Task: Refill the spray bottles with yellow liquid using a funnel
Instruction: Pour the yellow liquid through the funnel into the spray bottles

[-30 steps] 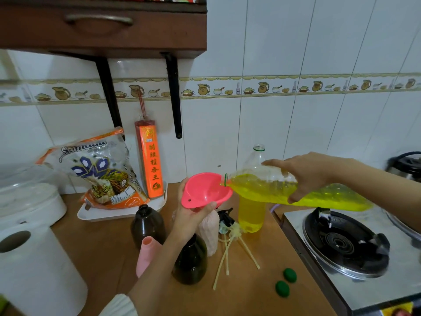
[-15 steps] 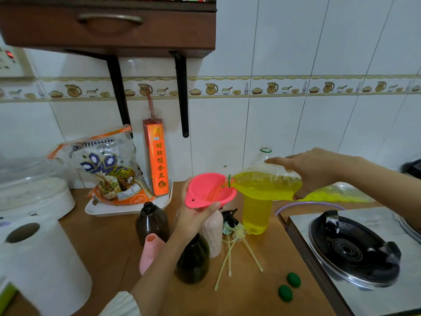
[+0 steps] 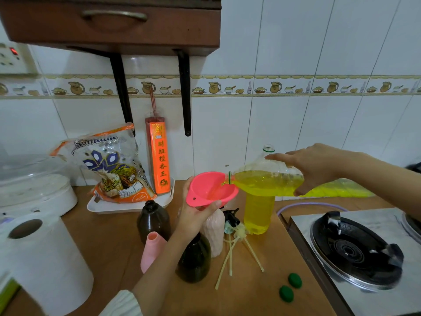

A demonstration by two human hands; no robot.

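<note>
Head view: the right hand point(image 3: 319, 166) grips a clear plastic bottle of yellow liquid point(image 3: 266, 182), tipped with its mouth over the pink plastic funnel point(image 3: 210, 189). The left hand point(image 3: 196, 216) holds that funnel over a pale ribbed spray bottle point(image 3: 214, 231) on the brown worktop point(image 3: 109, 236). Pouring looks just started; two dark bottles point(image 3: 153, 221) and a pink one point(image 3: 151, 250) seem unfilled.

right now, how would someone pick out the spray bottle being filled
Start at the gas stove, then look left across the wooden counter to the cluster of bottles. It is the pale ribbed bottle under the pink funnel; its neighbours are dark brown or salmon pink.
</note>
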